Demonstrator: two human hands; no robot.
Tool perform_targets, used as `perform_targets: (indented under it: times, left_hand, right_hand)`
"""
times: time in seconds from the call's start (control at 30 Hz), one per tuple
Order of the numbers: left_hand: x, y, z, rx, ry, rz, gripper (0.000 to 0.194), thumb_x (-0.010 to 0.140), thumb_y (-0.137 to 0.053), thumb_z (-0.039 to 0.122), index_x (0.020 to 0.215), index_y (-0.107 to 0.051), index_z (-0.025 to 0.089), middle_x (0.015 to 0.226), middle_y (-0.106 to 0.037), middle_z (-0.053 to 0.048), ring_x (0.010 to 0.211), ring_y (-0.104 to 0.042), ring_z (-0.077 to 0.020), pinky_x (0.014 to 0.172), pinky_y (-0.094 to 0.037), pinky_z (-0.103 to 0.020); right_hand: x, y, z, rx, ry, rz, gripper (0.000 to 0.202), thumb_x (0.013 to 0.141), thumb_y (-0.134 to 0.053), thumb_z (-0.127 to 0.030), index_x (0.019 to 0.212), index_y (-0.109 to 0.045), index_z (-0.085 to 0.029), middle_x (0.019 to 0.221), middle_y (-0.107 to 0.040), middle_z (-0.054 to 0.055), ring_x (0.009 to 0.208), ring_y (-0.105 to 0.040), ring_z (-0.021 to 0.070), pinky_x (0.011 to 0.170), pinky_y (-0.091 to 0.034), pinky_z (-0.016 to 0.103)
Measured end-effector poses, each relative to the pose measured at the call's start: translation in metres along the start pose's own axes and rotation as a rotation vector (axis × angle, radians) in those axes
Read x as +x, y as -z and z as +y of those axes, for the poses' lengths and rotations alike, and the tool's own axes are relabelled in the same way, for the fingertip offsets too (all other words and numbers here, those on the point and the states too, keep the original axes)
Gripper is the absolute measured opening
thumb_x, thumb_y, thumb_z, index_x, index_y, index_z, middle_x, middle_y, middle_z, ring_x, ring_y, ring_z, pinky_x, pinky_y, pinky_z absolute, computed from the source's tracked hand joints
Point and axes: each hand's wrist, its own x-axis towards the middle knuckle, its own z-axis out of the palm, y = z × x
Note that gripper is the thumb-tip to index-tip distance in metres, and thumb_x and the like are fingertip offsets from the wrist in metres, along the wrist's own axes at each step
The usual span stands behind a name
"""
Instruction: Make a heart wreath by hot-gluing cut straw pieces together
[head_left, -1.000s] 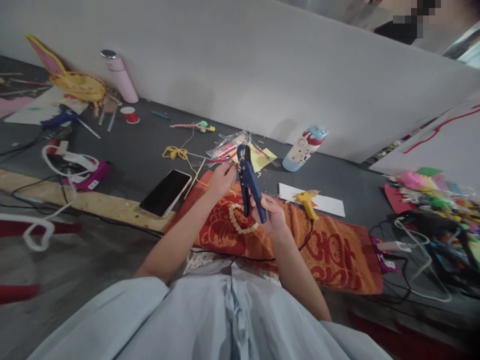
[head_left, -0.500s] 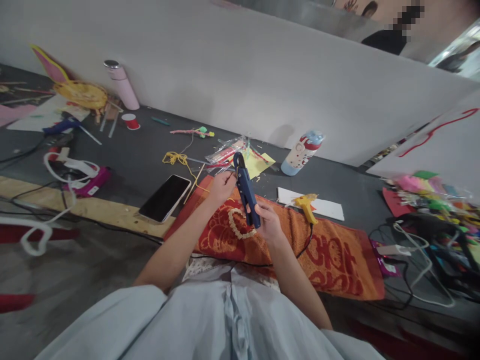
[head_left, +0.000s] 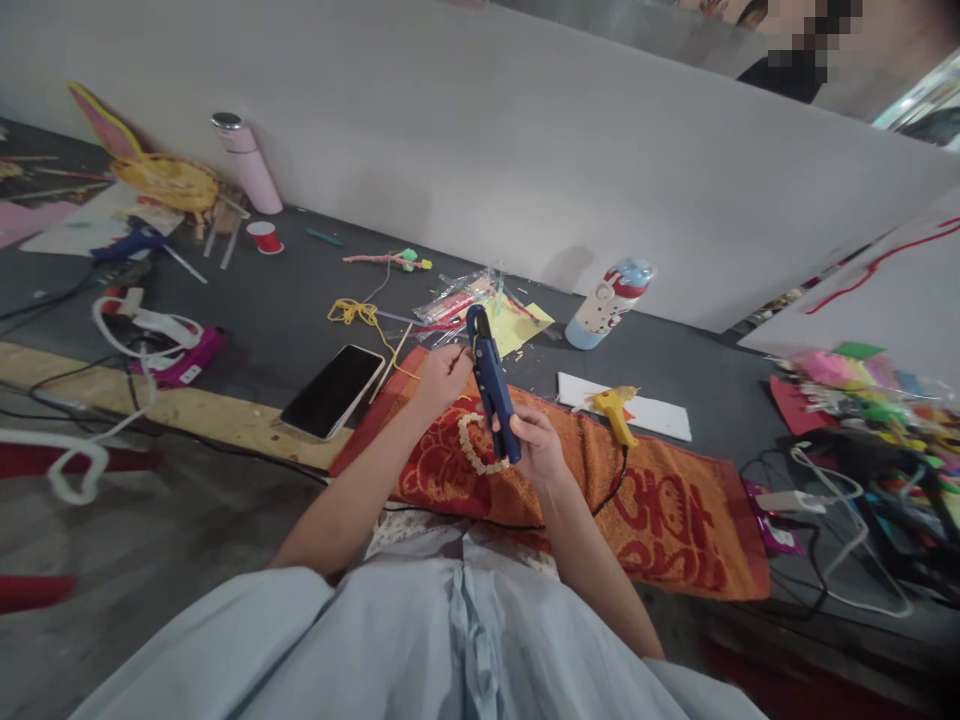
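My right hand (head_left: 537, 440) is wrapped round the handles of a dark blue plier-like tool (head_left: 492, 382), its hooked jaw end pointing up and away from me. Beside the jaws, my left hand (head_left: 447, 376) is closed in a pinch; whatever sits between its fingertips is too small to make out. Beneath the tool, a cream beaded-looking ring (head_left: 472, 452) lies on an orange and red patterned towel (head_left: 667, 510). The tool covers part of the ring.
A phone (head_left: 334, 390) lies left of the towel, near yellow cord (head_left: 352, 311). A yellow glue gun (head_left: 616, 412) rests on the right, by a white board (head_left: 671, 420). Behind stand a patterned bottle (head_left: 606, 305) and a pink flask (head_left: 251, 170). Craft scraps (head_left: 877, 385) pile up far right.
The tool's handles have closed slightly in my right hand. My left hand keeps its place by the jaws, and the view has shifted a little.
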Motion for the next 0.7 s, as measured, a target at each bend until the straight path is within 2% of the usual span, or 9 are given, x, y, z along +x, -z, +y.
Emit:
perform_targets:
  times: [0.1, 0.27, 0.4, 0.57, 0.7]
  left_hand:
    - [0.000, 0.002, 0.003, 0.000, -0.021, -0.007, 0.044, 0.084, -0.053, 0.046, 0.052, -0.035, 0.021, 0.048, -0.035, 0.005, 0.050, -0.031, -0.0098, 0.048, -0.022, -0.025]
    - [-0.002, 0.004, 0.008, -0.032, -0.044, -0.028, 0.054, 0.085, -0.048, 0.063, 0.053, -0.037, 0.021, 0.049, -0.035, 0.004, 0.050, -0.031, -0.0102, 0.048, -0.022, -0.026]
    - [-0.005, 0.003, 0.014, -0.140, -0.033, -0.018, 0.058, 0.081, -0.048, 0.072, 0.055, -0.034, 0.022, 0.047, -0.029, 0.006, 0.046, -0.027, -0.0088, 0.046, -0.022, -0.026]
    - [-0.007, 0.003, 0.019, -0.216, -0.011, 0.003, 0.058, 0.080, -0.051, 0.072, 0.057, -0.032, 0.022, 0.046, -0.027, 0.007, 0.042, -0.024, -0.0077, 0.043, -0.020, -0.026]
    - [-0.006, 0.004, 0.019, -0.225, -0.054, 0.040, 0.057, 0.083, -0.052, 0.067, 0.057, -0.029, 0.022, 0.049, -0.025, 0.007, 0.044, -0.022, -0.0077, 0.043, -0.018, -0.026]
  right_hand:
    - [-0.003, 0.003, -0.004, 0.008, -0.009, -0.025, 0.039, 0.057, -0.079, -0.057, 0.062, -0.071, -0.020, 0.074, -0.066, 0.006, 0.065, -0.060, 0.0171, 0.050, -0.043, 0.025]
    - [-0.007, 0.006, -0.011, 0.006, 0.033, -0.138, 0.037, 0.058, -0.080, -0.057, 0.064, -0.072, -0.021, 0.075, -0.065, 0.005, 0.081, -0.064, 0.0226, 0.072, -0.051, 0.032]
    - [-0.011, 0.005, -0.019, -0.084, 0.045, -0.141, 0.038, 0.060, -0.078, -0.059, 0.064, -0.074, -0.021, 0.080, -0.068, 0.007, 0.088, -0.066, 0.0259, 0.078, -0.052, 0.037]
    - [-0.014, 0.007, -0.027, -0.131, 0.071, -0.102, 0.039, 0.060, -0.079, -0.058, 0.066, -0.076, -0.020, 0.082, -0.072, 0.009, 0.085, -0.068, 0.0257, 0.076, -0.054, 0.037]
    - [-0.012, 0.009, -0.025, -0.098, 0.082, -0.054, 0.039, 0.058, -0.082, -0.055, 0.070, -0.070, -0.020, 0.073, -0.070, 0.006, 0.073, -0.069, 0.0221, 0.062, -0.053, 0.031]
